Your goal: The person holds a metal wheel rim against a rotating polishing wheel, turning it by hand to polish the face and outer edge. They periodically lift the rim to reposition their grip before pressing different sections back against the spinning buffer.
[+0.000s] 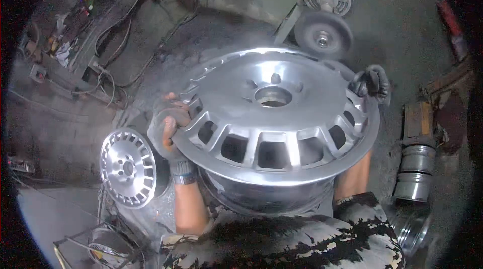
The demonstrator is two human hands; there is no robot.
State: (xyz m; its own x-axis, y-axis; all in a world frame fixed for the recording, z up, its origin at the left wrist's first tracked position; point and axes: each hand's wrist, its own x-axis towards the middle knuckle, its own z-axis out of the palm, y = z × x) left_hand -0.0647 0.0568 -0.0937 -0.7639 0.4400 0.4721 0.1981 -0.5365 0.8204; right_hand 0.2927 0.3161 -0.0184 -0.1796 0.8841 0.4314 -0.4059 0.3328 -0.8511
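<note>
A dusty, dark grey floor point(221, 25) lay beneath the things. At the left, a slotted silver wheel point(118, 159) sat tilted, its face showing. At the near left was a rounded metal piece point(108, 251), partly hidden among thin bars. On the right, two shiny metal cylinders point(414, 184) sat end to end, with another rim point(413, 228) nearer. The contact points were too dim to tell.

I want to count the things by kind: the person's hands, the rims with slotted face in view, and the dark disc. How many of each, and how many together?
Hands: 2 (left hand, right hand)
Slotted rims: 2 (large rim, small rim)
Dark disc: 1
Total: 5
</note>
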